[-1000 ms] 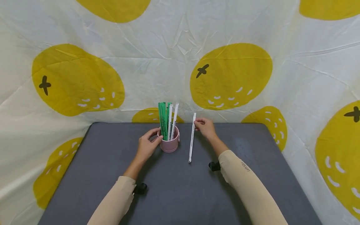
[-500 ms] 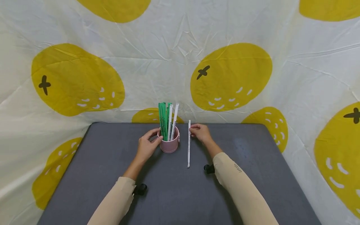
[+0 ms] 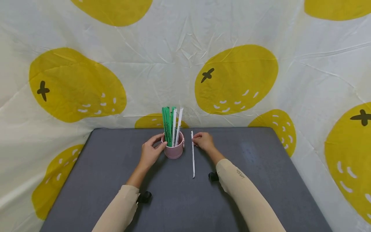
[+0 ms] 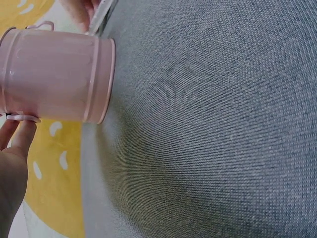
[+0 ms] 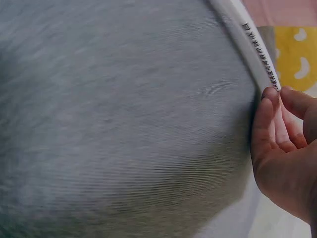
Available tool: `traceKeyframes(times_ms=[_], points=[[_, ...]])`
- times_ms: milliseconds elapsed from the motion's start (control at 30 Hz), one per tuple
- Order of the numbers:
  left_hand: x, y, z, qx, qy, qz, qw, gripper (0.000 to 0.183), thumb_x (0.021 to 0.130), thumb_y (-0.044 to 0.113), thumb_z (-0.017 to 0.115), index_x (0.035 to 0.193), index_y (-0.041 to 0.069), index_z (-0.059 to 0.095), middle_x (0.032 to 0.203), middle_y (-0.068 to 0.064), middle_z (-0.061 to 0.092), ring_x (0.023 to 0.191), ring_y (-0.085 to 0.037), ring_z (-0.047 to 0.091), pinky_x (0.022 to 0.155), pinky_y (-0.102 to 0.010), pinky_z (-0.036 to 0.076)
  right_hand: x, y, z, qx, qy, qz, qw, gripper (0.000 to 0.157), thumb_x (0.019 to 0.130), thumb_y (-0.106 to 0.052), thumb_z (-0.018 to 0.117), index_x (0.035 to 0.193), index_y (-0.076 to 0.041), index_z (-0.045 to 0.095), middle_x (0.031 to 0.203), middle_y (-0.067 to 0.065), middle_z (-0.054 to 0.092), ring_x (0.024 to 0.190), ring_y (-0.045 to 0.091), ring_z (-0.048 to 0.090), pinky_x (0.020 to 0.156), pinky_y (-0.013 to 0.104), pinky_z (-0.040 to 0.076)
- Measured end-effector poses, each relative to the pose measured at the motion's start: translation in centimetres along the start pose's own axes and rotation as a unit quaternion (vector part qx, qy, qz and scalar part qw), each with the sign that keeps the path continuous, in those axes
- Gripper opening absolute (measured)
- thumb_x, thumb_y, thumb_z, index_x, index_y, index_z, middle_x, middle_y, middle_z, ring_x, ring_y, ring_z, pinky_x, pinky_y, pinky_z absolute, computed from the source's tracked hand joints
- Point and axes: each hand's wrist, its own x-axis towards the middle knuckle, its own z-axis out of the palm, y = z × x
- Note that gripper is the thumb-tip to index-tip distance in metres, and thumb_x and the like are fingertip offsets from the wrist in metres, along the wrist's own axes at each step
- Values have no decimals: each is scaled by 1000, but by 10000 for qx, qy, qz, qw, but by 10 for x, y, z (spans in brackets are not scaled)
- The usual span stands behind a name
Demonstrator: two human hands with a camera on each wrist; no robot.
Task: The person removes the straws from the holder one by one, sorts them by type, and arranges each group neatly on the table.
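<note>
A small pink bucket (image 3: pixel 174 152) stands upright on the table, with several green wrapped straws (image 3: pixel 166 125) and a few white wrapped straws (image 3: pixel 178 125) rising out of it. My left hand (image 3: pixel 150 151) holds the bucket's left side near the rim, thumb in front and fingers behind; the left wrist view shows its fingers at a handle loop (image 4: pixel 23 118). To the right of the bucket, my right hand (image 3: pixel 204 141) pinches one white wrapped straw (image 3: pixel 193 159) near its far end. Dark print runs along that straw in the right wrist view. Whether its near end touches the table is unclear.
The dark grey table (image 3: pixel 116 167) ends at a back edge close behind the bucket. A white cloth (image 3: pixel 162 77) with large yellow fruit shapes hangs behind and at the sides. A small black device (image 3: pixel 144 197) sits at each sleeve cuff.
My right hand has moved left and nearer to me, bringing the pinched white straw closer to the bucket and lower. My left hand keeps its hold on the bucket.
</note>
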Motion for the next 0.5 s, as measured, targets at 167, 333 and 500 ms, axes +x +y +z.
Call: traceKeyframes(times_ms=[167,333,500], points=[[-3,0,-1,7,46,11,10000,41,93,5,76,131,-7,66,132,-27,67,125,-44,63,100,-51,55,-4,3,3,-422,117,-77,9990,15,90,-8,79,97,4,76,76,10,77,59,6,66,55,18,54],[-3,0,0,39,50,22,10000,41,93,5,77,131,-6,66,131,-27,67,125,-44,63,100,-49,56,-6,1,2,-449,186,-93,9988,14,88,-7,79,97,4,76,76,10,77,59,7,67,55,17,53],[-2,1,1,89,47,60,9999,41,93,4,76,131,-7,66,132,-27,67,126,-46,62,100,-51,55,-7,-1,2,-850,285,-231,9957,15,86,-8,80,96,2,76,79,9,78,58,5,65,56,16,51]])
